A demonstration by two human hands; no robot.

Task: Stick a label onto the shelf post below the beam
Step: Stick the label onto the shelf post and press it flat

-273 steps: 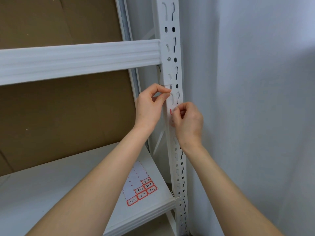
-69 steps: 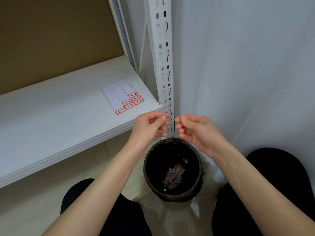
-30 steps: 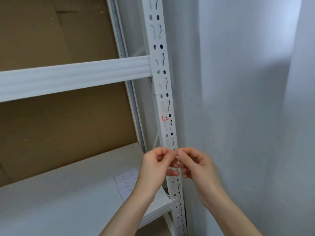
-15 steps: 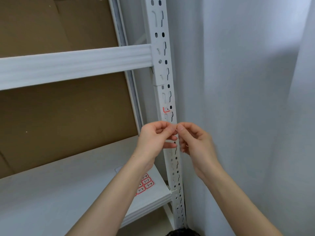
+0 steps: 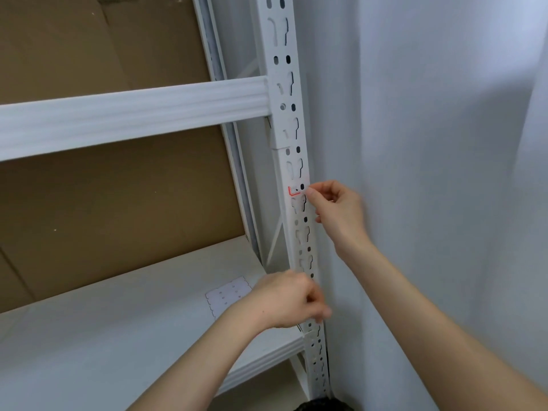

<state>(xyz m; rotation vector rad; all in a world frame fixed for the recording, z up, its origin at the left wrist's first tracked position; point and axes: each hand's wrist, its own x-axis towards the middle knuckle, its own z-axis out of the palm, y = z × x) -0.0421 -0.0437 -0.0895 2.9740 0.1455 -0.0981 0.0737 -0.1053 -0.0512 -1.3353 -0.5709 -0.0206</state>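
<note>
**Hands put a label (image 5: 293,191) on the post (image 5: 281,176)**

Right hand (image 5: 338,212) is up at the post, under the beam (image 5: 133,114). Its thumb and first finger are pinched tight at the right side of the post. They seem to grip the right end of the label, so the sticky side can be laid flat on the metal. Only a red corner of the label shows well. It sits on the front of the post, below the beam. The rest is white on white, so it is hard to see how much is stuck down.

Left hand (image 5: 281,301) is lower, near the post and the corner of the shelf (image 5: 118,336). It is blurry. Its fingers are curled, but I cannot tell if they hold anything. Down there it leaves the right hand room to work.

I think the label is partly on and needs a rub to press it flat. The post has many holes, so the label could go on crooked or dip into one.

A sticker sheet (image 5: 228,295) lies flat on the shelf, close by and easy to reach. Brown cardboard (image 5: 103,188) stands behind the shelf. A pale wall (image 5: 415,143) is just right of the post.
</note>
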